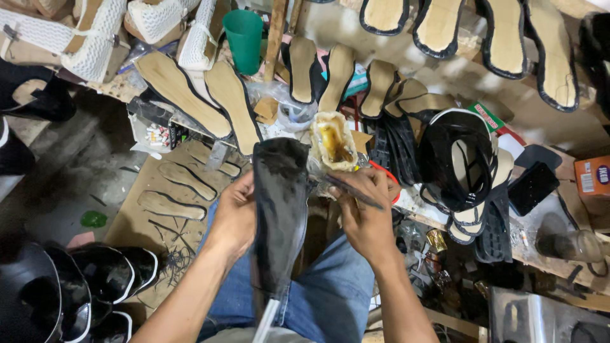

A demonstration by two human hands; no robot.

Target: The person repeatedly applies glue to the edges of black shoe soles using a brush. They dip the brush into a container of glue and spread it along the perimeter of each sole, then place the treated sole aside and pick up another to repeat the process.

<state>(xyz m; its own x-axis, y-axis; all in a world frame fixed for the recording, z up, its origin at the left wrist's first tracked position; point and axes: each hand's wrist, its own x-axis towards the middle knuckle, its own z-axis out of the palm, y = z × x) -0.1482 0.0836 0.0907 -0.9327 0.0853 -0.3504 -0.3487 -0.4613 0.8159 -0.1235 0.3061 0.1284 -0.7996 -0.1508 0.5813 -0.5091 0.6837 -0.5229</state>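
Gripping a black sole [279, 209], left hand [236, 213] curls; right hand [365, 213] pinches a brush [352, 190].

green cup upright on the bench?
Yes, the green cup stands upright among the tan insoles, apart from both hands.

1. A green cup [244, 38] stands upright near the top.
2. Tan insoles [190, 89] lie fanned out beside it.
3. White mesh shoes [95, 38] sit top left.
4. An orange box [592, 176] rests at the right edge.
5. Glossy black shoes [82, 286] crowd the bottom left.
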